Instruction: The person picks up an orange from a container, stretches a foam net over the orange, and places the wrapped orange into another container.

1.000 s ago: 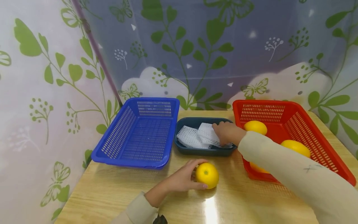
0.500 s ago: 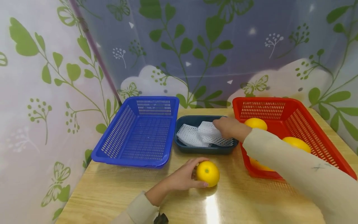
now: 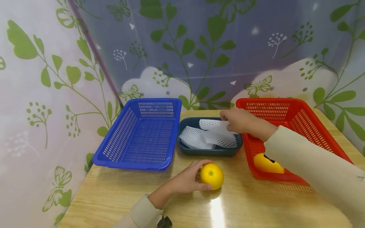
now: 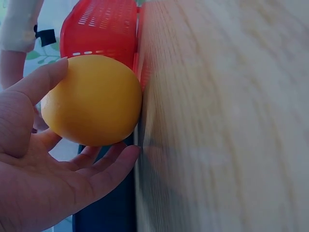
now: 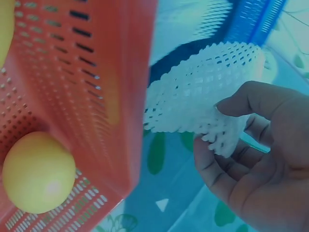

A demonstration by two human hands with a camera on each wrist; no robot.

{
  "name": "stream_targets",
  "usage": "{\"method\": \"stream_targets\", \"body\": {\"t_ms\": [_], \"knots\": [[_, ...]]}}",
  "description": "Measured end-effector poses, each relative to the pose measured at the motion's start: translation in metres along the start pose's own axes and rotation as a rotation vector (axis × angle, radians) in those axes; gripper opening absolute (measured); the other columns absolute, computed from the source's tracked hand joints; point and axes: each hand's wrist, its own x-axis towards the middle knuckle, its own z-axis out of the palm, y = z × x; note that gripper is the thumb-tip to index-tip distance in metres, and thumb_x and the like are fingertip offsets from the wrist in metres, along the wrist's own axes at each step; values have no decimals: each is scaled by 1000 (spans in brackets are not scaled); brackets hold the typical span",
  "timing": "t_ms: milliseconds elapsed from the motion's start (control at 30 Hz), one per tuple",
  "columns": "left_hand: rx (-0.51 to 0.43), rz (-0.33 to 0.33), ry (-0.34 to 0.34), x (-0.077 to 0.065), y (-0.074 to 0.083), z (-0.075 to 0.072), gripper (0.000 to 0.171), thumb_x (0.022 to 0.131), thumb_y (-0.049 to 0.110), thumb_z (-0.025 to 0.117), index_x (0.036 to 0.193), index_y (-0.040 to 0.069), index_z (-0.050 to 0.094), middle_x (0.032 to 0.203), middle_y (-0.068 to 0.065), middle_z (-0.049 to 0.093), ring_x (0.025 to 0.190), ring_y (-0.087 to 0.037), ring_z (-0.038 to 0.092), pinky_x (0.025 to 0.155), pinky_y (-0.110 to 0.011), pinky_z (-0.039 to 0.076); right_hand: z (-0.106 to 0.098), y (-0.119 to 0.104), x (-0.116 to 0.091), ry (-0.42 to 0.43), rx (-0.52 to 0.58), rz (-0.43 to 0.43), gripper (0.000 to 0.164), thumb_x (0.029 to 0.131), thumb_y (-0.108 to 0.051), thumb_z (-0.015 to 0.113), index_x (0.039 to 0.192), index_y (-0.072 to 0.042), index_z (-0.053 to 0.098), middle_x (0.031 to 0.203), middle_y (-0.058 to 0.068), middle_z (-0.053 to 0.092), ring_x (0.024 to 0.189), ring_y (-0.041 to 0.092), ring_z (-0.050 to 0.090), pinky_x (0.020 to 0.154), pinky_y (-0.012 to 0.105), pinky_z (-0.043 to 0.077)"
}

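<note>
Foam nets (image 3: pixel 195 138) in the tray (image 3: pixel 209 153) by the right hand (image 3: pixel 239 122), pinching a loose net (image 5: pixel 203 89); left hand (image 3: pixel 188 179) is curled round a yellow fruit (image 3: pixel 212 176).

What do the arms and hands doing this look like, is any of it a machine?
They look like a person's: the left hand and right hand are bare. The left sleeve and right sleeve are long and cream-coloured, ending near the wrists. A small black piece shows by the left cuff, and a thin dark mark on the right sleeve.
</note>
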Motion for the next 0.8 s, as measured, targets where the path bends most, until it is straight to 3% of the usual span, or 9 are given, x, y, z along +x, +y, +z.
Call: {"method": "stream_targets", "body": {"t_ms": [167, 467, 633, 800], "knots": [[12, -4, 0, -1, 0, 0, 71, 84, 21, 78, 144, 17, 40, 134, -9, 42, 117, -20, 47, 88, -20, 48, -9, -7, -18, 89, 55, -51, 30, 82, -3, 71, 109, -3, 60, 100, 12, 65, 84, 27, 57, 78, 42, 56], [45, 8, -2, -2, 0, -2, 71, 85, 22, 77, 145, 17, 39, 137, -9, 41, 119, -20, 45, 89, -23, 48, -10, -32, -59, 282, 162, -148, 18, 81, -1, 66, 96, -8, 60, 74, 0, 51, 66, 17, 46, 60, 29, 45], [118, 32, 6, -1, -2, -2, 73, 85, 26, 77, 145, 14, 39, 138, -8, 42, 119, -17, 43, 92, -28, 46, -3, -37, -77, 335, 233, -131, 18, 83, -2, 64, 100, -8, 62, 78, -1, 55, 68, 15, 48, 63, 29, 48], [144, 39, 10, -2, -1, -3, 74, 86, 28, 76, 147, 12, 38, 138, -9, 44, 118, -18, 44, 95, -31, 44, 3, -39, -93, 365, 349, -106, 20, 85, -1, 63, 104, -6, 63, 92, 2, 65, 79, 17, 55, 73, 34, 54]]}}
